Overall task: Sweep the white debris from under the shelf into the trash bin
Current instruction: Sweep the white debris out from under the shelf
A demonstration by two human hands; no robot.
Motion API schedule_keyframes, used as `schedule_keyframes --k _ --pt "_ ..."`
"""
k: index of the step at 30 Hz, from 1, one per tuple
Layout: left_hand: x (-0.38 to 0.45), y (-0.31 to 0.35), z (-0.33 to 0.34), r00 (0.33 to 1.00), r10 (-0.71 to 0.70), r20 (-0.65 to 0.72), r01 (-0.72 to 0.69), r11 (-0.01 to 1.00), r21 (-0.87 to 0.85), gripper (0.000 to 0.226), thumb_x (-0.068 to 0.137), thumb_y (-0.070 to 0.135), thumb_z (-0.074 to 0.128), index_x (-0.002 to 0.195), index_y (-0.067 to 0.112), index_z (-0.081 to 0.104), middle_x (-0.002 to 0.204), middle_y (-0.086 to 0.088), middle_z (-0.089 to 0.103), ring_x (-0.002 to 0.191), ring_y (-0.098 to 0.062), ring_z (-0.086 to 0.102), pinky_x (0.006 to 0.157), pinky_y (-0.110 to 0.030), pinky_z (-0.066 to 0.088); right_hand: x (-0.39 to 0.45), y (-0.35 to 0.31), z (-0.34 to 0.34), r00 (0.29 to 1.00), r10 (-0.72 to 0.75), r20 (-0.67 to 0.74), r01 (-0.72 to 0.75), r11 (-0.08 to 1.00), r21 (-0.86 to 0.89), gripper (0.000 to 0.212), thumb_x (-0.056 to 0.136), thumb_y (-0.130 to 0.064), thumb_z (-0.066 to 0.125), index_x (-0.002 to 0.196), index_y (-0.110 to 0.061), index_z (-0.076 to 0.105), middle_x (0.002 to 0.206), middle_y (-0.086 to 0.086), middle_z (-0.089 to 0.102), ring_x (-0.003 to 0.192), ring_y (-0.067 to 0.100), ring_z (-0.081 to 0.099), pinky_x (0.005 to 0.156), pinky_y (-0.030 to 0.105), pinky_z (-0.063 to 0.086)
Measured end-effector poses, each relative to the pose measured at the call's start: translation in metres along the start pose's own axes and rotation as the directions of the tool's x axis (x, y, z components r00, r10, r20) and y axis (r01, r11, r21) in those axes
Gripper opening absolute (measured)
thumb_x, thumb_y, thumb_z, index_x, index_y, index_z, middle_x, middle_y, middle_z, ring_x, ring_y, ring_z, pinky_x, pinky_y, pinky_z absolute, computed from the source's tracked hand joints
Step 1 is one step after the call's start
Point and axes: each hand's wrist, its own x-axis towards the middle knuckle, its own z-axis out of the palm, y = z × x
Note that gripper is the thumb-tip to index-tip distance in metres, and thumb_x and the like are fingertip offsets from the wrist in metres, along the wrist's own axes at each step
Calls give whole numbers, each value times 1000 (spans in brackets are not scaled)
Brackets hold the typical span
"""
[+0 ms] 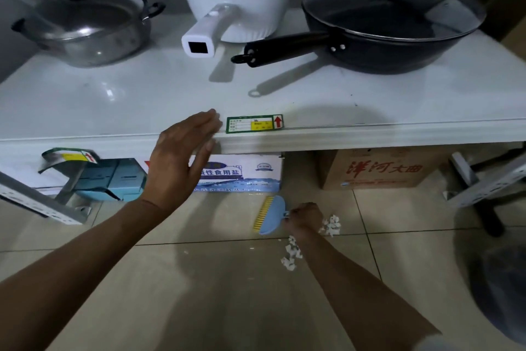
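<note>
Fingers of the left hand lie straight and together, flat against the front edge of the shelf, just left of a green label. Lower and to the right, the right hand grips the handle of a blue brush, whose yellow bristles point left, down at the tiled floor. White debris lies on the tiles just right of that hand, and more scraps lie nearer, beside the forearm. The dark bin stands at the right edge, apart from the debris. Under the shelf sit a white box and a brown box. On the shelf stand a steel pot, a white pot and a black pan.
</note>
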Motion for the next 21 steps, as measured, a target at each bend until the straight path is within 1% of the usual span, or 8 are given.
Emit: schedule_keyframes --k 4,6,8,11,14,16,19,21 --pt "25 41 33 983 176 51 -176 984 -6 36 99 22 47 133 13 56 143 -2 52 135 -16 46 114 -40 36 17 -3 2 998 -21 -58 19 999 -43 31 80 -16 73 106 -3 63 116 12 69 107 23 66 86 26 51" --pt "39 59 54 974 218 57 -218 976 -2 36 99 22 47 132 12 57 142 -2 53 133 -18 49 116 -37 34 26 0 -4 995 -13 -95 7 998 -62 29 82 -15 71 107 -2 61 116 14 68 109 26 65 86 28 51" --pt "50 74 73 975 218 44 -218 976 -3 35 99 23 47 131 13 59 140 -2 55 130 -18 52 114 -36 37 34 7 -15 993 -1 -119 -13 994 -112 28 81 -12 70 105 1 61 116 18 68 109 30 64 87 32 52" --pt "57 91 96 981 193 -13 -192 979 64 32 99 26 49 127 17 63 135 2 60 125 -16 57 106 -34 44 44 22 -37 989 30 -143 -49 990 -130 27 80 -11 72 101 4 63 112 21 68 107 34 65 86 36 53" --pt "58 97 105 983 162 -90 -153 983 100 29 99 27 50 122 19 66 130 5 64 121 -14 60 100 -31 48 53 44 -61 984 45 -173 -78 979 -186 24 76 -17 75 94 -3 69 101 14 73 95 27 70 78 31 57" --pt "58 97 108 979 162 -127 -147 982 118 28 99 27 51 120 20 68 127 5 66 119 -13 62 97 -30 49 55 58 -80 979 76 -189 -115 973 -202 22 75 -17 75 93 -4 72 98 13 74 93 25 71 76 29 56" --pt "56 97 112 973 171 -152 -148 977 154 27 100 26 51 119 20 68 126 6 66 118 -13 62 97 -30 50 52 69 -110 971 158 -177 -183 974 -132 25 69 -21 80 89 -6 75 92 10 76 90 23 72 70 25 54" --pt "56 98 112 973 177 -147 -151 973 173 28 100 27 50 120 20 68 127 6 66 118 -13 62 98 -29 49 48 72 -125 973 191 -131 -202 976 -80 25 73 -22 76 92 -7 74 90 8 74 92 21 71 69 18 54"
